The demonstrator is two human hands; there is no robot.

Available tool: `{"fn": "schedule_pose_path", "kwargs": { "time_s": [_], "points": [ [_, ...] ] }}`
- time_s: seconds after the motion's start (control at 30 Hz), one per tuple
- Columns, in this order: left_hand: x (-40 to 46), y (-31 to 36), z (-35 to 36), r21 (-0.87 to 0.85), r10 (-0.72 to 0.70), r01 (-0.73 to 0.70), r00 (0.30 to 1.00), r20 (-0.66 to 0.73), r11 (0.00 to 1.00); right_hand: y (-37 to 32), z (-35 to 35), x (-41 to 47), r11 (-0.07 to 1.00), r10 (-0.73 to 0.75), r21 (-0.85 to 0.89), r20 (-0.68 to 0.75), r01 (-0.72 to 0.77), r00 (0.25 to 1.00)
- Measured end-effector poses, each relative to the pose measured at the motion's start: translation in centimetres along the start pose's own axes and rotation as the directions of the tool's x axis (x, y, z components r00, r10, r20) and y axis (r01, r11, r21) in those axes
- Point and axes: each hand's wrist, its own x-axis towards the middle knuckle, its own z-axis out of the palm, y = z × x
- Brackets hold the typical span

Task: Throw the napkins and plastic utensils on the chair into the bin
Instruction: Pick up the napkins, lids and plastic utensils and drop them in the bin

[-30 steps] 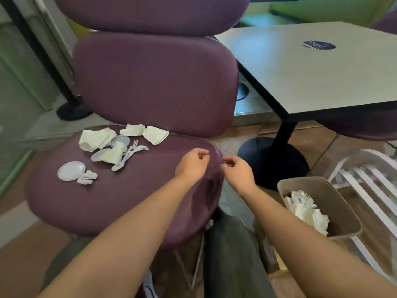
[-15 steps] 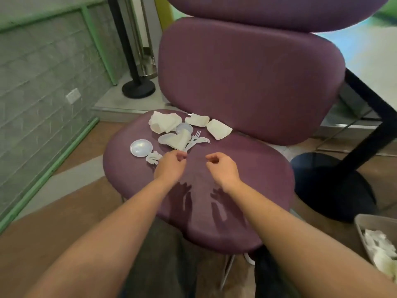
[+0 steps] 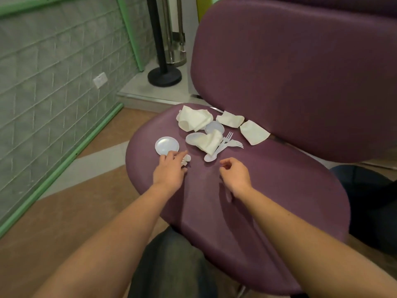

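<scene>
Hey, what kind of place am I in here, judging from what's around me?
Probably a cafeteria or fast-food seating area: a padded purple chair strewn with used napkins, plastic forks and small plastic lids, with a black barrier post beside the tiled wall.

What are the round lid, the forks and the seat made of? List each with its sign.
Round lid: probably thin plastic, translucent white, glossy rim.
Forks: plastic, it seems; white, slightly see-through, moulded tines.
Seat: looks like vinyl or faux leather, purple, with a soft sheen and padded curves.
</scene>
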Motion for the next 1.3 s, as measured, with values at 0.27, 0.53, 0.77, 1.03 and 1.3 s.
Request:
{"fn": "schedule_pose_path", "kwargs": {
  "time_s": [0.27,0.53,0.77,1.03,1.3],
  "points": [
    [2.1,0.1,0.7,-0.158,-0.05,0.036,0.995,-0.083,0.987,-2.7,1.2,5.4,0.995,0.028,0.095,-0.116,-0.016,0.993],
    [3.8,1.5,0.6,-0.345,-0.132,0.091,0.987,-0.097,0.934,-5.4,2.2,8.9,0.987,0.162,0.005,-0.007,-0.162,0.987],
    [3.3,3.0,-0.1,-0.566,-0.16,0.086,0.984,-0.082,0.82,-5.0,1.2,6.5,0.966,0.173,0.217,-0.134,-0.141,0.976],
    [2.0,7.1,0.3,-0.573,-0.069,0.018,0.995,-0.067,0.819,-1.4,-3.8,1.6,0.876,0.239,0.465,-0.199,-0.123,0.95],
    [-2.0,15.0,1.9,-0.668,0.175,-0.065,0.98,0.099,0.741,5.4,-11.0,-5.7,0.806,0.327,0.587,-0.327,-0.08,0.887]
  ]
}}
